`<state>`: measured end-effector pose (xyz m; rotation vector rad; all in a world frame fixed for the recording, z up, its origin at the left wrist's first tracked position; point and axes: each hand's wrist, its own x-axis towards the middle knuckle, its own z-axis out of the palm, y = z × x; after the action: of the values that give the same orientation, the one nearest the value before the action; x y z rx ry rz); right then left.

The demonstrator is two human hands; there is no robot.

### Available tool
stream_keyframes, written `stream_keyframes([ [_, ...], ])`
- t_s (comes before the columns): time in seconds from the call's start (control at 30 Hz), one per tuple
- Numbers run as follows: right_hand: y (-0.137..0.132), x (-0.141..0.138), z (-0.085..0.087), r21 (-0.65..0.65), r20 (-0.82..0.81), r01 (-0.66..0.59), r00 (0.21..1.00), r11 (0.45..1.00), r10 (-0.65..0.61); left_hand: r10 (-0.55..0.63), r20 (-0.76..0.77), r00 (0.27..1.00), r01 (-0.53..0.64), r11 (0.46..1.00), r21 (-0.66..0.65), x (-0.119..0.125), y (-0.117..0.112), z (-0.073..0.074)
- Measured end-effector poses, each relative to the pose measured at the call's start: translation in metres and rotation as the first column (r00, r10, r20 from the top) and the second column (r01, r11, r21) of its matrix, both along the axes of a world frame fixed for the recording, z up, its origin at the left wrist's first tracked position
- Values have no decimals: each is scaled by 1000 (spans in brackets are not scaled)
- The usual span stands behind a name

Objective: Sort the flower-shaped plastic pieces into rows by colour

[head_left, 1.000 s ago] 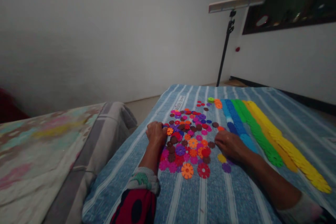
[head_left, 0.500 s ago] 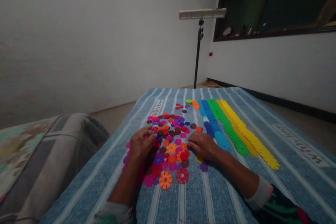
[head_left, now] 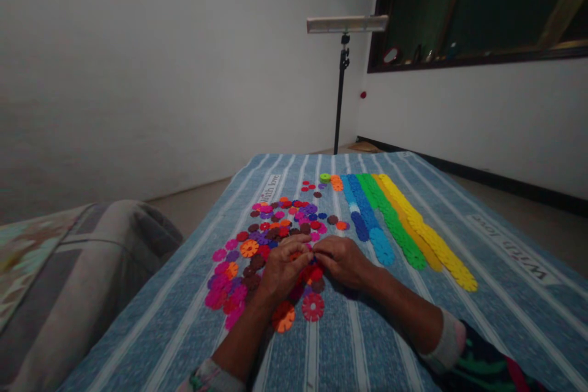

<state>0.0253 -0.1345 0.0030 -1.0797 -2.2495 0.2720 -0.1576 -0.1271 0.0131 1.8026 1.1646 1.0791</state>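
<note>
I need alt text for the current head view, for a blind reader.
A person's left hand and right hand are close together over scattered multicoloured, notched, plastic-looking discs on a blue cloth with white stripes. To the right lie overlapping rows of blue, green and yellow discs; beyond the cloth stands a thin black pole.

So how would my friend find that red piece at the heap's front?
Look for the blue striped cloth, then the heap of colourful pieces on it. At the heap's near edge, just right of an orange piece, lies the red piece. Its red colour sets it apart from that orange neighbour and the brown piece behind.
</note>
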Motion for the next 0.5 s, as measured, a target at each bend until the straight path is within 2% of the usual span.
stream_keyframes([
  [0.17,2,0,0,-19,19,-6,1000,1000,6,1,-15,1000,-2,1000,-7,2,-1,1],
  [0.27,7,9,4,-20,63,21,998,1000,-20,24,-26,999,-24,999,25,1,-1,-1],
  [0.4,20,40,13,4,90,172,981,985,-171,101,-14,995,-100,994,47,-5,5,-9],
  [0.5,31,68,19,4,103,240,966,971,-239,165,16,986,-166,985,44,-9,11,-18],
])
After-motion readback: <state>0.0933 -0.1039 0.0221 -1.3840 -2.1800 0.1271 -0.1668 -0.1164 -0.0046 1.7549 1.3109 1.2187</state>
